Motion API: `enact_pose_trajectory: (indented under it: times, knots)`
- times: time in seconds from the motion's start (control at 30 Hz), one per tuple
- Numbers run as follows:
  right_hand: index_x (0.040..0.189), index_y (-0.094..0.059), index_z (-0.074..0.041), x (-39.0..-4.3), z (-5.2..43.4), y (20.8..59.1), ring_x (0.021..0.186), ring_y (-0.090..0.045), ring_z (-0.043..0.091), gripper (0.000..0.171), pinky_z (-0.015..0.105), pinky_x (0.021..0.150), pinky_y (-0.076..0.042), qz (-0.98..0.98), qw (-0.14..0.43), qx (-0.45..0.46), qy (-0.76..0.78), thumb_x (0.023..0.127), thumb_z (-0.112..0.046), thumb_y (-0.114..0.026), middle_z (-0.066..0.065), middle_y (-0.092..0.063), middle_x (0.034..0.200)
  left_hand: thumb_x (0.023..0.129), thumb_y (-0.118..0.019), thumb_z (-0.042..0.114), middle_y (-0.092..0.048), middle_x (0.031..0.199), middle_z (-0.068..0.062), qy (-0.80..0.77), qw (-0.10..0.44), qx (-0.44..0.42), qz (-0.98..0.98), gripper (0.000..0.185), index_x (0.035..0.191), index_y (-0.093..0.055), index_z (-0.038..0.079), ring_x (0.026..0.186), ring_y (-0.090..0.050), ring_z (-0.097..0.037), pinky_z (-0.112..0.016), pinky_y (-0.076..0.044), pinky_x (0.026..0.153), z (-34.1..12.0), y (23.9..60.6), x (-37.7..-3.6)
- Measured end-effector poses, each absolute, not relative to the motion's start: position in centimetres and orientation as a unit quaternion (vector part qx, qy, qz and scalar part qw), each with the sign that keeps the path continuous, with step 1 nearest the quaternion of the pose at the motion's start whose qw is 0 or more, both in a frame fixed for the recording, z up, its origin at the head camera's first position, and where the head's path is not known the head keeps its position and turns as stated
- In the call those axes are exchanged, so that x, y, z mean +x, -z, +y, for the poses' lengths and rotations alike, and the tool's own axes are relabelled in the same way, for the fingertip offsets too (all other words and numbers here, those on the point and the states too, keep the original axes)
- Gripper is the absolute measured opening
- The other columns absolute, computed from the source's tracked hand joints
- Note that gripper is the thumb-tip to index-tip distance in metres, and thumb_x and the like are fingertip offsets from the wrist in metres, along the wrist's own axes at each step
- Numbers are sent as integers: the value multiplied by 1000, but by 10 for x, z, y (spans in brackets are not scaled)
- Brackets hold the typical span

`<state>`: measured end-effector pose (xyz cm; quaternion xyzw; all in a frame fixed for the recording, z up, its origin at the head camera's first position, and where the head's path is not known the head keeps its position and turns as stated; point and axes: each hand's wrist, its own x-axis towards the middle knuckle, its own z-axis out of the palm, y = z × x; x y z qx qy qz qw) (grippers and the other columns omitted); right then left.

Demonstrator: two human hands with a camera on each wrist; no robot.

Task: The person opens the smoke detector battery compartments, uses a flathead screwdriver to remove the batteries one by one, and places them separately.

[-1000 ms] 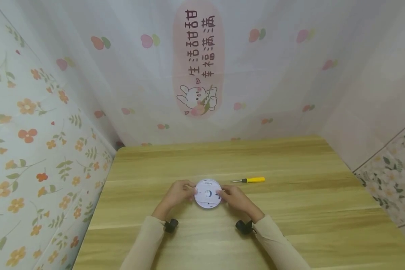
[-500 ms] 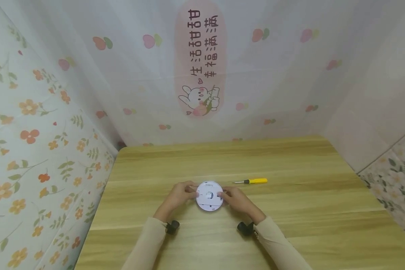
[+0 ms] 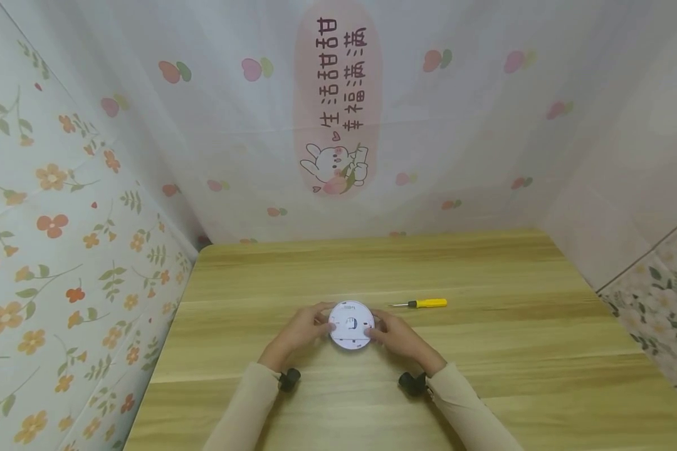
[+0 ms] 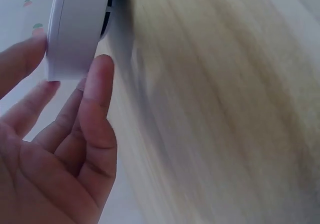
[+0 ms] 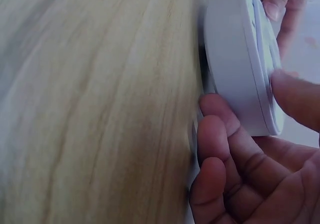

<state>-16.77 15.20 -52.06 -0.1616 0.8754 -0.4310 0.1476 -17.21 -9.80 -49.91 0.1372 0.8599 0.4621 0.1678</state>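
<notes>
Both hands, left hand [image 3: 300, 328] and right hand [image 3: 396, 335], pinch the white round device [image 3: 350, 324] (screwdriver [image 3: 420, 303] untouched on table [image 3: 485, 351]), so opening looks barely started.

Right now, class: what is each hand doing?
Left hand: fingers grip the white round device at its left edge.
Right hand: fingers and thumb grip its right edge.

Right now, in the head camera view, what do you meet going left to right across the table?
Left hand → white round device gripped between both hands → right hand → yellow screwdriver lying apart on the wooden table.
</notes>
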Motion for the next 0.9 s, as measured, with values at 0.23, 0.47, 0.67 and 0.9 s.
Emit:
enact_pose_trajectory:
  times: [0.23, 0.47, 0.67, 0.9]
  knots:
    - [142, -43, 0, -165, 153, 520, 62, -51, 9, 60, 20, 53, -42, 868, 163, -164, 440, 92, -26, -64, 2, -60, 74, 87, -70, 17, -66, 115, -16, -432, 183, 164, 868, 66, 146, -41, 7, 107, -62, -29, -44, -52, 92, -100, 493, -168]
    - [142, -44, 0, -166, 153, 518, 71, -50, 10, 68, 20, 60, -43, 869, 155, -182, 434, 87, -29, -71, 1, -60, 83, 86, -72, 20, -62, 129, -14, -410, 191, 190, 872, 68, 146, -42, 16, 111, -61, -24, -43, -49, 98, -100, 491, -168]
    - [141, -45, 1, -165, 152, 515, 76, -50, 11, 68, 20, 64, -43, 874, 155, -181, 424, 86, -30, -72, 1, -60, 88, 83, -75, 19, -63, 128, -14, -399, 194, 199, 874, 71, 146, -43, 13, 112, -61, -24, -44, -48, 100, -101, 493, -169]
    - [141, -44, 2, -166, 151, 519, 72, -52, 11, 67, 21, 62, -45, 876, 153, -184, 419, 88, -31, -69, 1, -62, 85, 81, -76, 19, -60, 133, -12, -388, 183, 194, 882, 71, 145, -45, 14, 113, -59, -21, -44, -46, 103, -101, 494, -169]
